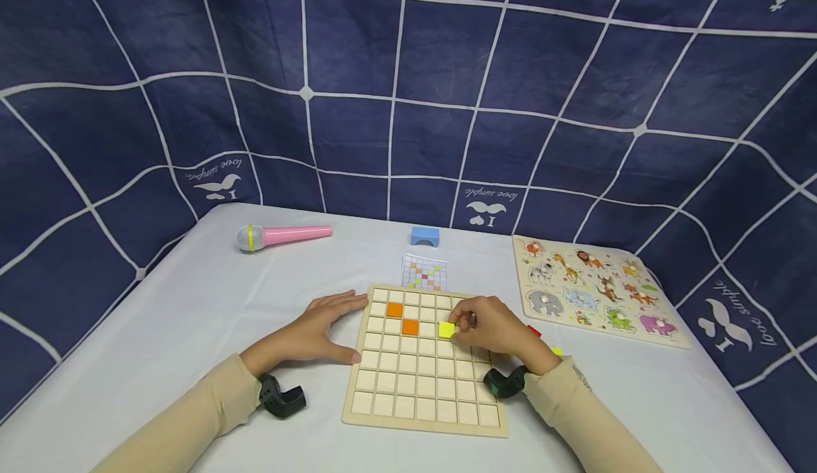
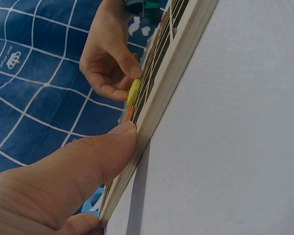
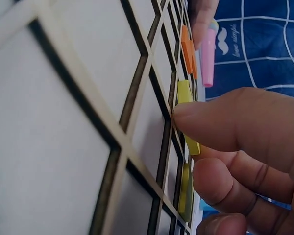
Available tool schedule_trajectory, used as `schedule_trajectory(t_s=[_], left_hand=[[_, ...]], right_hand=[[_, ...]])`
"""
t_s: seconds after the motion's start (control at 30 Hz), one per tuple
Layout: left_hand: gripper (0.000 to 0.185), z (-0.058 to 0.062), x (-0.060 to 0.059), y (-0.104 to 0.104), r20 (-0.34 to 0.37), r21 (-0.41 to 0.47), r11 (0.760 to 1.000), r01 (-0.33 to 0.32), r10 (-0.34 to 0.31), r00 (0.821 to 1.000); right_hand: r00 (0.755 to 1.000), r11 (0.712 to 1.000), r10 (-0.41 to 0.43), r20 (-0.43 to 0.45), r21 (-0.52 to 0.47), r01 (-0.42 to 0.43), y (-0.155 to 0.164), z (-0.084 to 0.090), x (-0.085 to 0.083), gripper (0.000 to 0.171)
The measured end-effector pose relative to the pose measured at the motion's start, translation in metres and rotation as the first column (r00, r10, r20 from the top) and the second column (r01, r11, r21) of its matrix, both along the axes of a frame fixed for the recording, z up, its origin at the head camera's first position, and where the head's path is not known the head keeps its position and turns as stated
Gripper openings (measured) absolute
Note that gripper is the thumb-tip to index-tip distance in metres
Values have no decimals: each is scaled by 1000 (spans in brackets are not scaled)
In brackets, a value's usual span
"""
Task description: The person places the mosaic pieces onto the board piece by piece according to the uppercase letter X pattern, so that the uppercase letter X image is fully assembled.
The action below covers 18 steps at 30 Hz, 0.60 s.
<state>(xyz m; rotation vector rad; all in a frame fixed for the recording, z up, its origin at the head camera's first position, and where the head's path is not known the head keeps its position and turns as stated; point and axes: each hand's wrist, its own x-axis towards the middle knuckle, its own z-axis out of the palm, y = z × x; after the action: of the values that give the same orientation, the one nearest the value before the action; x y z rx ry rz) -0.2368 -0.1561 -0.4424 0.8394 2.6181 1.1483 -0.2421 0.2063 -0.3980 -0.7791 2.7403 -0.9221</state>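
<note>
A makeshift recording or play corner, not a lived-in room: a navy grid-patterned cloth backdrop (image 1: 408,90) closes in a white-covered worktop (image 1: 191,317) set with children's toys, a pink toy microphone (image 1: 284,236) and an animal peg puzzle (image 1: 593,288).

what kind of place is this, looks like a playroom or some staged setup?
Probably a staged tabletop for recording rather than a lived-in playroom: a white-covered table backed closely by a hung navy grid-patterned cloth, with a few toys laid out, namely a wooden grid board, an animal peg puzzle and a pink toy microphone.
</note>
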Motion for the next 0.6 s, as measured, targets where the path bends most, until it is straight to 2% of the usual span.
schedule_trajectory(t_s=[0.6], left_hand=[[102,1,1,0,-14,-6,1000,0,0,1000]], right_hand=[[1000,1000,29,4,8,-29,1,1,-1,19]])
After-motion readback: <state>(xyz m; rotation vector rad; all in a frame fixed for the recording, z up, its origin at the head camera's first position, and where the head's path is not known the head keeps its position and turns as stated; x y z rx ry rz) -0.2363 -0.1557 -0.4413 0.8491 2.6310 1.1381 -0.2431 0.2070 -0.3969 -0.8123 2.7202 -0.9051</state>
